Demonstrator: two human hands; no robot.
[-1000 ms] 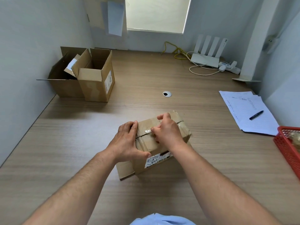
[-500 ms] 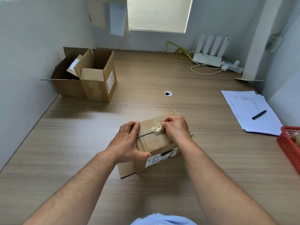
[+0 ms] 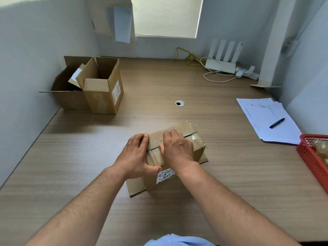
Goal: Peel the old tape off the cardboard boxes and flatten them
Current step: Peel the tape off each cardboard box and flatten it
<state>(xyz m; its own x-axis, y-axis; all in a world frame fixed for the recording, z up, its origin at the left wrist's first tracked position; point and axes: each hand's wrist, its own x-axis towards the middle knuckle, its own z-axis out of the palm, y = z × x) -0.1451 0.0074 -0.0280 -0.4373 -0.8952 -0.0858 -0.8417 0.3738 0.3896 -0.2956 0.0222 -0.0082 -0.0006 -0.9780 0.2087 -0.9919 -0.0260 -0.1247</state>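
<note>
- Head view looks down on a wood-grain desk [image 3: 221, 183] that fills most of the frame; pale walls close it in on the left, back and right
- Two open cardboard boxes stand at the back left, touching each other; the left open box [image 3: 69, 98] is against the wall, the right open box [image 3: 104, 96] has its flaps up and a white label on its side
- A taped box [image 3: 182, 129] lies in the middle of the desk, just ahead of the person, turned at a slight angle; its top seam is partly split, clear tape [image 3: 193, 138] covers the right part, and a scribbled label [image 3: 166, 174] is on the near face
- A paper stack [image 3: 262, 119] lies at the right; a red basket [image 3: 312, 157] sits at the right edge, near the stack
- A white router [image 3: 221, 64] stands at the back right among cables
- The left hand [image 3: 136, 157] clasps the taped box's left end; fingers lie over the top edge, thumb against the near face
- The right hand [image 3: 177, 150] rests on the top with fingers curled down across the seam; whether it pinches the tape I cannot tell
- A black pen [image 3: 277, 123] lies on the paper stack
- A round cable grommet [image 3: 180, 103] sits in the desk beyond the taped box
</note>
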